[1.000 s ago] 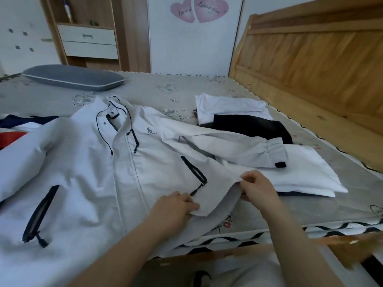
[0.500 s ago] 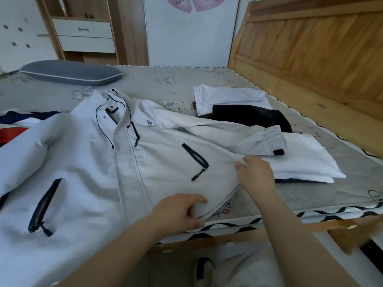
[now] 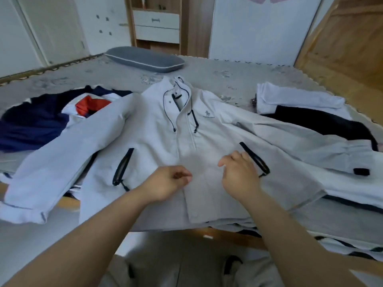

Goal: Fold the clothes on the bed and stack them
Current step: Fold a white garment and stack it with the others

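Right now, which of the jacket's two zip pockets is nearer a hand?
The zip pocket on the right of the picture: the right hand lies right beside it. The other pocket has a clear gap to the left hand.
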